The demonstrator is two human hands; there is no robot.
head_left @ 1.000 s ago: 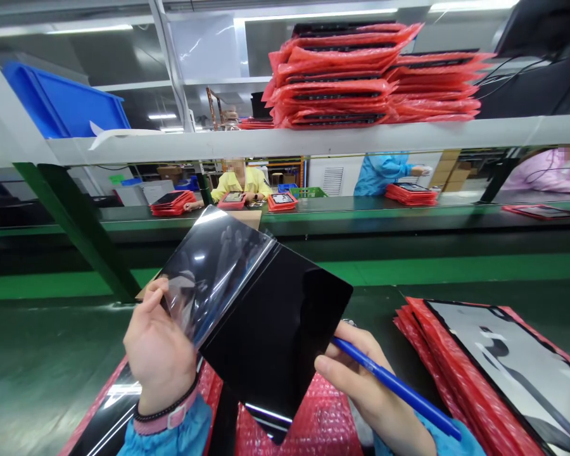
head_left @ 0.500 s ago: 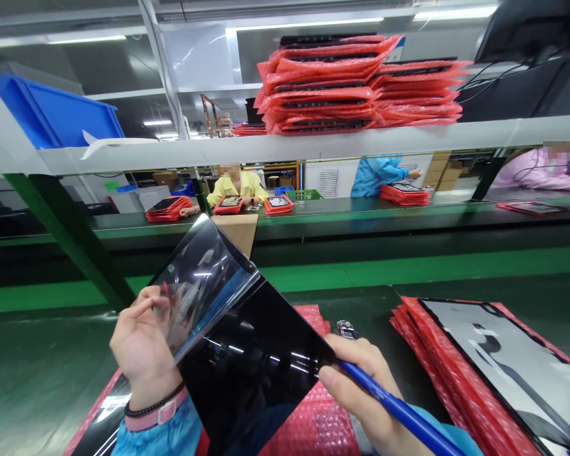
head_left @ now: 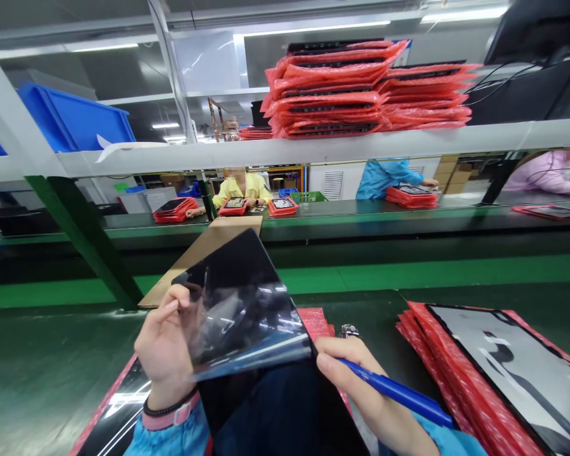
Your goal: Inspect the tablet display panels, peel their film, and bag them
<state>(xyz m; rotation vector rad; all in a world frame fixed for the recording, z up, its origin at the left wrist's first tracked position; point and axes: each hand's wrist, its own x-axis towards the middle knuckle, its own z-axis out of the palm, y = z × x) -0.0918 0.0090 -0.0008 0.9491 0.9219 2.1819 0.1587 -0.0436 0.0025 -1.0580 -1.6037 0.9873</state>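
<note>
My left hand [head_left: 166,342] pinches a corner of a clear protective film [head_left: 228,323], which hangs in front of a glossy black screen panel [head_left: 266,411]. A bright curl of the film crosses the panel's middle. The panel is held tilted above the bench. On its right edge, my right hand [head_left: 365,386] grips with thumb and fingers, and a blue marker pen [head_left: 399,392] is tucked in the same hand. Beneath lies red bubble wrap [head_left: 316,322], mostly hidden by the panel. Another black panel [head_left: 118,411] lies under my left forearm.
To the right is a stack of red bubble-wrap sleeves [head_left: 437,361] topped by a grey-backed panel [head_left: 508,354]. A shelf beam [head_left: 266,147] spans ahead, bearing wrapped panels [head_left: 332,95] and a blue bin [head_left: 80,117]. Cardboard [head_left: 194,253] leans behind. Several people work across the bench.
The film's curled edge has shifted down the panel, and the panel has turned more upright. My left hand stays pinched on the film; the right keeps its hold on the edge.
</note>
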